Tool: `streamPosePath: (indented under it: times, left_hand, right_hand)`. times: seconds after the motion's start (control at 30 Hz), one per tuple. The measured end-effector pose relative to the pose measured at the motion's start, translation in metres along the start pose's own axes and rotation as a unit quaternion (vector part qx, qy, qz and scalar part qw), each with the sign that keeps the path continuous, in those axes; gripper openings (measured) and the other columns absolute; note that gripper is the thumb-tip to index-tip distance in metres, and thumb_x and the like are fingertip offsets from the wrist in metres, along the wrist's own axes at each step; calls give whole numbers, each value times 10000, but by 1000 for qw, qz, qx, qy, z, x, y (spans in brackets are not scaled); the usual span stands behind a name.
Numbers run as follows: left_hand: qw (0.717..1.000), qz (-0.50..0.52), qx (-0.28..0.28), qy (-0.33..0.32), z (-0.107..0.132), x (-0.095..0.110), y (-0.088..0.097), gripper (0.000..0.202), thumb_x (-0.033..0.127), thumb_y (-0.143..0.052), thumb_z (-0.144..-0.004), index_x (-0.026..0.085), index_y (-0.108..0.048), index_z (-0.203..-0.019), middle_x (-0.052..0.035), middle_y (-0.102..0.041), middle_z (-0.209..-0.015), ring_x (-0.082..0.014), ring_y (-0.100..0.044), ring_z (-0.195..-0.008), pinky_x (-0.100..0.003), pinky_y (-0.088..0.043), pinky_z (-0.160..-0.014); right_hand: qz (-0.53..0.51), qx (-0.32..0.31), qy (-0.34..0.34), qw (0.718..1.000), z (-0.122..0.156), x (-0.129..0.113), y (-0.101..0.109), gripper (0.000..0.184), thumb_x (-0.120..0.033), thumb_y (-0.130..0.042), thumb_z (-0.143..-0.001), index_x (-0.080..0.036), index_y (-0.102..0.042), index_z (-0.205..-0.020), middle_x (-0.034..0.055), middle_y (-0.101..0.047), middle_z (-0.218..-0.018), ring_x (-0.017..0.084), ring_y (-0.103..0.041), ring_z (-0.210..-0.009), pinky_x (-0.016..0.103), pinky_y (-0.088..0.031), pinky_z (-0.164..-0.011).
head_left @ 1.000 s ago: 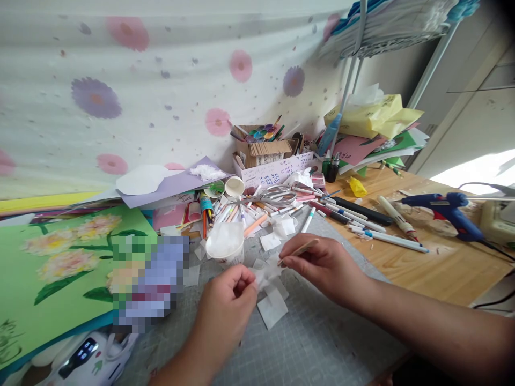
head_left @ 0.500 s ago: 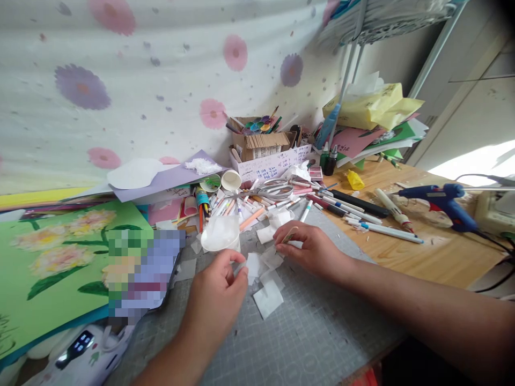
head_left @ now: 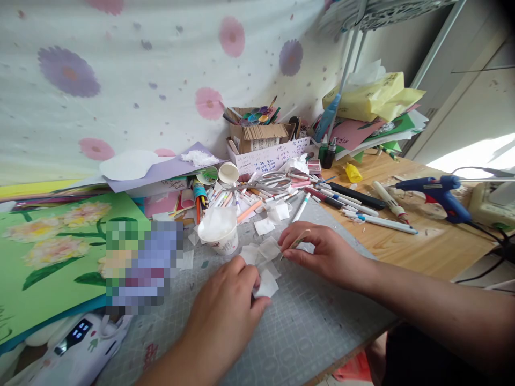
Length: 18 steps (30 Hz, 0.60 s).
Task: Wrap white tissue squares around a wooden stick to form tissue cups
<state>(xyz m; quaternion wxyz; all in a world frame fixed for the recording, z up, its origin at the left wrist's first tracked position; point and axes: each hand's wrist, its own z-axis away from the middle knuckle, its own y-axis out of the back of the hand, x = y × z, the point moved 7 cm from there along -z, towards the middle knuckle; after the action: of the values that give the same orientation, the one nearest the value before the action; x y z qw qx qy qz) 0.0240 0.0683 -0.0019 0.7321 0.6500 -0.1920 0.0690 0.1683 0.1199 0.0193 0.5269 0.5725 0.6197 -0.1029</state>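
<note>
My left hand (head_left: 227, 308) rests on the grey cutting mat (head_left: 298, 332) with its fingers closed on a small white paper square (head_left: 266, 285). My right hand (head_left: 322, 252) lies just right of it, pinching a thin wooden stick (head_left: 296, 241) between thumb and fingers. Several more white paper squares (head_left: 259, 249) lie between the hands. A paper cup (head_left: 219, 233) covered with white tissue stands just beyond them.
Pens, markers and scissors (head_left: 277, 185) clutter the mat's far edge. A blue glue gun (head_left: 436, 190) lies on the wooden table at right. A green flower picture (head_left: 52, 252) lies at left, and a white device (head_left: 80, 343) sits at the near left. Cardboard boxes (head_left: 259, 136) stand at the back.
My left hand moved down and right onto a paper square on the mat and took hold of it. My right hand shifted slightly, still holding the stick.
</note>
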Motion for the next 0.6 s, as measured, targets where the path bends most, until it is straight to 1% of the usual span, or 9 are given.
streamPosePath:
  times: [0.03,0.17,0.27,0.33,0.4,0.47,0.5,0.53,0.6]
  left_hand:
    - [1000,10,-5,-5,0,0,-1,28,203,-629,-731,205,-602,-732,-50,-592,-850,-265,-576,-796,-333,-357,-667]
    - [997,72,-2,-30,0,2,-2,121,172,-581,-756,206,-549,-644,-27,-566,-800,-227,-544,-752,-315,-347,-644]
    - [980,197,1,-38,0,4,1,200,186,-575,-749,212,-450,-595,-7,-543,-740,-196,-516,-694,-305,-357,-631]
    - [947,320,-21,-32,1,5,0,252,207,-565,-753,220,-383,-579,0,-536,-707,-184,-505,-672,-301,-368,-626]
    - [895,444,-52,-11,3,6,-5,276,230,-564,-756,221,-358,-572,-12,-560,-729,-194,-533,-712,-307,-390,-646]
    - [843,534,-63,11,5,6,-9,291,236,-586,-744,217,-356,-567,-23,-584,-758,-198,-554,-739,-305,-401,-655]
    - [829,557,-56,14,5,5,-9,296,227,-604,-731,214,-361,-562,-15,-573,-736,-184,-541,-711,-292,-394,-637]
    - [823,566,-42,10,5,4,-8,296,213,-619,-716,212,-369,-559,2,-546,-696,-162,-508,-663,-275,-376,-607]
    - [828,561,-13,-14,5,3,-5,284,182,-637,-689,213,-387,-557,37,-464,-617,-131,-409,-583,-255,-324,-549]
  right_hand:
    - [0,-4,1,1000,1,-1,0,60,-136,-615,-829,-161,-638,-780,61,-676,-870,165,-635,-836,324,-505,-781]
    - [-20,-15,-1,1000,5,-7,0,61,-131,-620,-829,-148,-639,-774,73,-674,-862,173,-631,-835,333,-503,-775]
    - [-85,-18,-25,996,8,-11,2,49,-162,-632,-832,-135,-648,-795,80,-664,-868,176,-625,-842,338,-492,-782]
    - [-153,-25,-56,986,9,-14,3,64,-179,-635,-837,-128,-660,-808,79,-659,-864,174,-622,-839,330,-487,-771]
    - [-227,-26,-80,970,10,-17,4,64,-174,-636,-838,-126,-668,-811,70,-655,-851,166,-620,-832,311,-486,-752]
    - [-284,-19,-90,954,10,-20,3,53,-164,-643,-835,-128,-675,-813,58,-653,-840,154,-620,-824,293,-486,-742]
    - [-305,-14,-91,948,10,-22,3,50,-161,-646,-834,-130,-677,-813,53,-653,-839,149,-619,-822,286,-485,-744]
    - [-320,-10,-91,943,9,-23,2,49,-162,-649,-834,-131,-680,-812,51,-655,-839,145,-618,-822,281,-482,-747]
    - [-340,-7,-90,936,8,-25,0,57,-168,-653,-835,-130,-685,-807,50,-659,-839,138,-615,-827,274,-478,-758]
